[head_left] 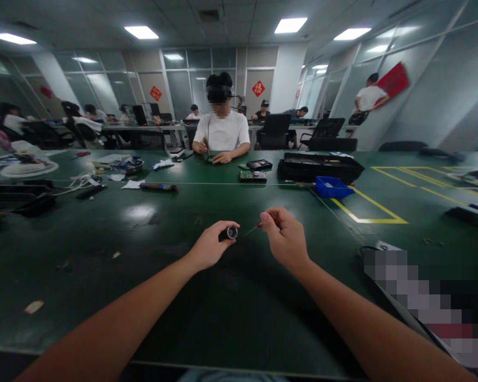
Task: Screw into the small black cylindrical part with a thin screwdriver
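Over the green table, my left hand (212, 245) is closed around a small black cylindrical part (231, 232). Its round end, with a pale metallic rim, faces me; the rest is hidden by my fingers, so its kind is unclear. To the right, my right hand (286, 237) pinches a thin screwdriver (254, 229) with a red handle, most of which my fingers cover. The screwdriver's shaft slants down and left, its tip just short of the cylinder's round end and apart from it.
Across the green table (207, 318) a person (222, 130) in a white shirt works with both hands. Beyond my hands lie a circuit-board device (253, 176), a black case (321, 167), a blue bin (332, 187) and a dark pen-like tool (158, 187). Cables (77, 183) lie at left.
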Available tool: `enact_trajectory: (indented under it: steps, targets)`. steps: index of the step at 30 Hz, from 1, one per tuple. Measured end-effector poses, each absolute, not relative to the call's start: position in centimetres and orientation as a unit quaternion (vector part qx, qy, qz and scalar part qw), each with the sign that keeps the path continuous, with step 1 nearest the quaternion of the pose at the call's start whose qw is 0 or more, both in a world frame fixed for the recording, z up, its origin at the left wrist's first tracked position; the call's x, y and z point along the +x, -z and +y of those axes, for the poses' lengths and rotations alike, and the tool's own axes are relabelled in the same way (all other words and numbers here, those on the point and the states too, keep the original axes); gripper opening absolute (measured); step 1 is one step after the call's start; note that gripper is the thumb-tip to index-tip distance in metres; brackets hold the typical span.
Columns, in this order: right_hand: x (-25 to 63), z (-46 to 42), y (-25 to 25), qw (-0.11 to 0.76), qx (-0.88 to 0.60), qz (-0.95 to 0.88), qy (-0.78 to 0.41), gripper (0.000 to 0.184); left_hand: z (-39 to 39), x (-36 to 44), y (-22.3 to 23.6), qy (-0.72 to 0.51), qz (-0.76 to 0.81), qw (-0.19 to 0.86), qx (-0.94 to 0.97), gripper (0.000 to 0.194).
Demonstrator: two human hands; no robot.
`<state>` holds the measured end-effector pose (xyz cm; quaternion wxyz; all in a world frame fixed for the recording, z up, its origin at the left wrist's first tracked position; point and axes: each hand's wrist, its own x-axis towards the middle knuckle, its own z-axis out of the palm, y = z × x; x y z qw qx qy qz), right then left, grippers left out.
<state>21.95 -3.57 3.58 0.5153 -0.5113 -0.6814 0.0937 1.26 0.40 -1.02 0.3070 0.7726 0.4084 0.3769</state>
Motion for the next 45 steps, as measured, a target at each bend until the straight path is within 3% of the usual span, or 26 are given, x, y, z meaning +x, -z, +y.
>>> enact_trajectory:
  steps: [4, 15, 24, 33, 45]
  targets:
    - [21.8, -3.8, -3.4, 0.555, -0.473, -0.67, -0.141, 0.021, 0.4, 1.2, 1.0, -0.386, 0.406, 0.305, 0.77, 0.039]
    - [21.5, -3.3, -2.8, 0.522, -0.487, -0.681, -0.161, 0.02, 0.6, 1.1, 1.2, -0.379, 0.384, 0.301, 0.787, 0.037]
    - [21.2, -3.5, -3.0, 0.511, -0.497, -0.69, -0.126, 0.02, 0.5, 1.1, 1.0, -0.374, 0.39, 0.29, 0.79, 0.037]
    - [21.5, -3.9, -3.5, 0.467, -0.538, -0.701, -0.043, 0.036, 0.6, 0.9, 1.0, -0.372, 0.392, 0.301, 0.785, 0.038]
    - [21.5, -4.2, -3.8, 0.445, -0.494, -0.745, -0.06, 0.028, 0.7, 0.7, 1.0, -0.366, 0.371, 0.262, 0.812, 0.036]
